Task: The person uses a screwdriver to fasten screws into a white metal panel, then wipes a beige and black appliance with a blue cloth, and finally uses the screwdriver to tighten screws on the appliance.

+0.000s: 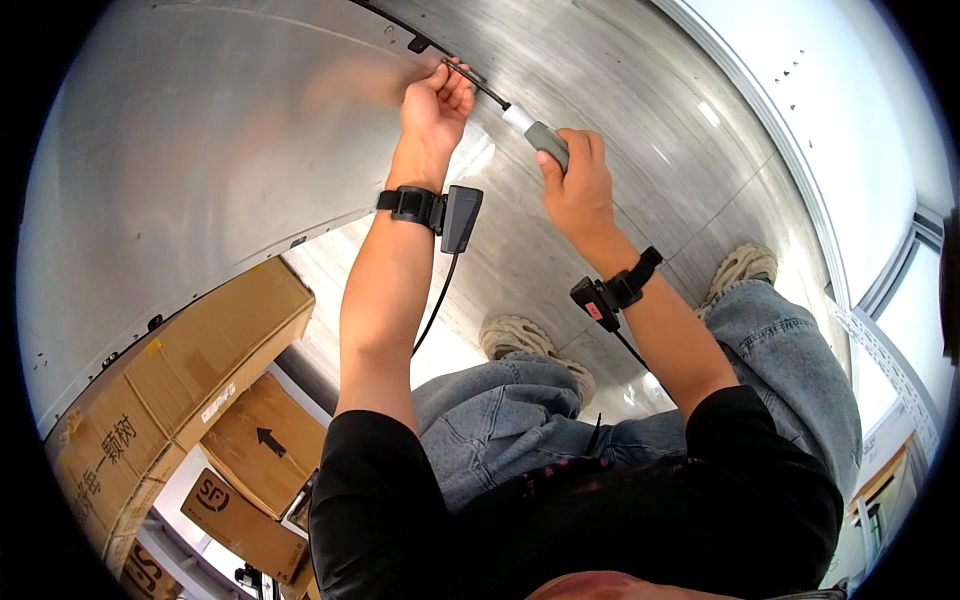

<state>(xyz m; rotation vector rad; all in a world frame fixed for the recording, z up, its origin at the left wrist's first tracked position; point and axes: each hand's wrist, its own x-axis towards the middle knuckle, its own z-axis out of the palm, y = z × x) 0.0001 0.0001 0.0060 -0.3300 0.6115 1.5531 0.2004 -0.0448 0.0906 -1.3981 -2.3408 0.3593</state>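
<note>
Left of the brushed metal panel [200, 150], stacked brown cardboard boxes [190, 370] sat shut, their contents hidden. On the panel's smooth, dull-shining face, the left hand [435, 105] pinched a small dark bracket [462, 68] near a black latch [418, 44]. Just right of it, the right hand [575, 180] was clenched around the grey handle of a screwdriver [530, 128], its thin dark shaft reaching up to the bracket. Both wrists wore black strapped sensors. Below the panel were blue jeans and pale chunky shoes [520, 340].
</note>
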